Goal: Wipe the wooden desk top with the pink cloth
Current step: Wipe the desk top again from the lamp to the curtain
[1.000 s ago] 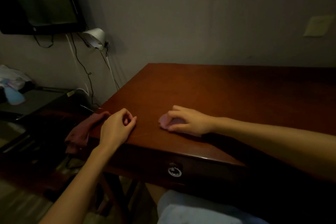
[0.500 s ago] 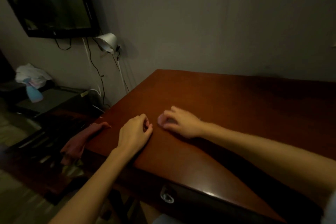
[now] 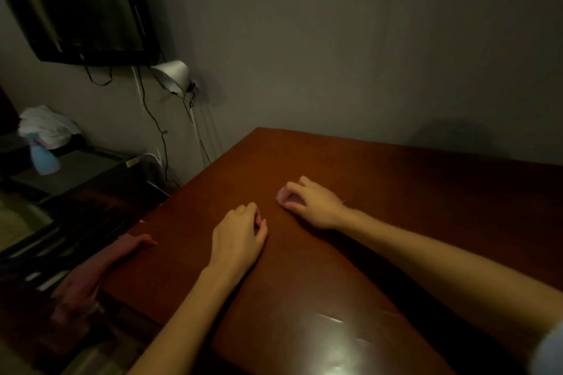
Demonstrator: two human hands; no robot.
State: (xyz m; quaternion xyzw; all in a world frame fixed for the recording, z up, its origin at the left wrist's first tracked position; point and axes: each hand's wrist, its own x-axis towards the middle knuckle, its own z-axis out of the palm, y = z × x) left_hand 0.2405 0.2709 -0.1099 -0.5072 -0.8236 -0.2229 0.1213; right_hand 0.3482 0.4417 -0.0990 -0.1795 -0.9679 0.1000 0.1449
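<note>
A person's right hand (image 3: 315,204) curls fingers and thumb over a small crumpled pink cloth (image 3: 286,198), pressing it to the polished reddish-brown wooden table (image 3: 411,192). The left hand (image 3: 239,234) rests on the wood with fingers loosely curled and nothing in them. The chief risk, judging by the grip, is that the cloth is bunched into so small a wad that each pass would clean only a narrow strip, and bare fingertips could drag and smear the surface. A loose pinch might also let the wad slip out from under the fingers mid-stroke. The resting left hand lies in the likely path of a sweep toward it and would leave a patch unwiped unless it lifts. A darker red rag (image 3: 115,262), draped over the table edge on the far side of the left hand, could be knocked off by a wide stroke. The pink cloth sits beneath the right hand's fingertips, peeping out toward the left hand, a little ahead of that hand and apart from it.
</note>
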